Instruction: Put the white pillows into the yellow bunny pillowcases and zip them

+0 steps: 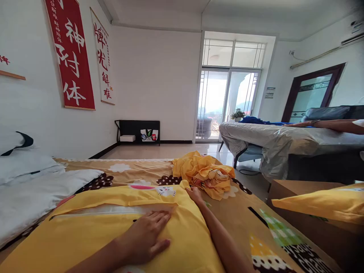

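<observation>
A pillow in a yellow cartoon-print pillowcase [113,223] lies on the bed in front of me, its open end showing white filling. My left hand [146,237] rests flat on top of it, fingers stretched out. My right hand [195,194] reaches to the pillow's far right corner, fingers curled round the case edge. A crumpled yellow cloth [206,172] lies just beyond that hand on the patterned sheet [136,170].
White pillows and a white quilt [25,189] lie at the left. A second yellow pillow [327,203] sits on a wooden stand at right. Another person's arm [327,124] rests on a grey-covered bed [270,138]. Red scrolls hang on the left wall.
</observation>
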`<state>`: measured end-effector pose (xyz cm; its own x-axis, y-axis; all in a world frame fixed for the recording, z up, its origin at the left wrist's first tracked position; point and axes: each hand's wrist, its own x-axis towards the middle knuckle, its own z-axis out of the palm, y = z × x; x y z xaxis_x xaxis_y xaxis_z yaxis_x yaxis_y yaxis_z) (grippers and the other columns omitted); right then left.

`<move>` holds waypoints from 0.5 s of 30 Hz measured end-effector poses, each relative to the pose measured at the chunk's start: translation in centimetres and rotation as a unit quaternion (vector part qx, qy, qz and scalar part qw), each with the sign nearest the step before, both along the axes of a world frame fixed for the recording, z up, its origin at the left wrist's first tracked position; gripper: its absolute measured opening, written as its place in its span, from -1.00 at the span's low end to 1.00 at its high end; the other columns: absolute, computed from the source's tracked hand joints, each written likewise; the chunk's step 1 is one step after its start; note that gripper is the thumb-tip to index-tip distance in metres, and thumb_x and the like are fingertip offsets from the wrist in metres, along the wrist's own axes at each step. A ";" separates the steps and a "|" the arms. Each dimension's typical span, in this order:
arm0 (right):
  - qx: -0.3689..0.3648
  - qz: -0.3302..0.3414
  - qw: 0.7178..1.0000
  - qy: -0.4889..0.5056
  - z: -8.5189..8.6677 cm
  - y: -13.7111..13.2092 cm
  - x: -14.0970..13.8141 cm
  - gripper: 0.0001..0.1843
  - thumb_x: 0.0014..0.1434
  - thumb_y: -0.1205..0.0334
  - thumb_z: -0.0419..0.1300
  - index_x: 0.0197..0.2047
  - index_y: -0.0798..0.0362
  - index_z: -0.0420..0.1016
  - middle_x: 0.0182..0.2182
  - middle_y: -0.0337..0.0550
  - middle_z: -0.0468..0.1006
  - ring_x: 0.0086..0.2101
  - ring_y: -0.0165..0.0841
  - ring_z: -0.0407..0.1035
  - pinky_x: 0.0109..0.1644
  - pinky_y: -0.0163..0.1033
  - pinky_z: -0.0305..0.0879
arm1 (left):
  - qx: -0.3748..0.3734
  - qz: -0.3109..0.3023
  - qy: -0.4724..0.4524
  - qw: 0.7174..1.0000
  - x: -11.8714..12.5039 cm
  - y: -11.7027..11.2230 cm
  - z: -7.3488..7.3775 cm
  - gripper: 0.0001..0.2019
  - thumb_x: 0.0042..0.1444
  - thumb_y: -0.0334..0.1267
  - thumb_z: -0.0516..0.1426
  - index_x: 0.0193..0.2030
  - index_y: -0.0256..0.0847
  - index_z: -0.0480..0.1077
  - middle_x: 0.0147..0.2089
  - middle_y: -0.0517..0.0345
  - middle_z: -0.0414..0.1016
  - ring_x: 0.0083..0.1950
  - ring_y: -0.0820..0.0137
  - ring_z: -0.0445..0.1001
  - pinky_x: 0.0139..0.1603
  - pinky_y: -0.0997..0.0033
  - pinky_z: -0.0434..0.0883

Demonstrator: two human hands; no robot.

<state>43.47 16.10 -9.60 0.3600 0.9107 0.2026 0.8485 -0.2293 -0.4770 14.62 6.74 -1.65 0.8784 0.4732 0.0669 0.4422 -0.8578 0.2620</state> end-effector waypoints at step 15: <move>0.069 -0.037 0.996 0.037 -5.8 1.3 7.7 -0.70 0.28 0.09 0.17 -0.03 0.12 0.43 -0.17 -0.15 0.51 -0.26 -0.38 0.45 -0.20 -0.18 0.46 | -0.015 -0.008 0.026 1.000 4.1 0.8 -1.9 -0.32 0.16 0.17 0.06 0.38 0.02 0.12 0.46 -0.15 -0.05 0.44 -0.10 -0.03 0.36 -0.27 -0.01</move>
<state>51.19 17.40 -15.42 0.4432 0.8469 0.2937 0.7929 -0.2175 -0.5692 18.67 7.57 -3.57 0.8878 0.4602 0.0075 0.4420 -0.8572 0.2644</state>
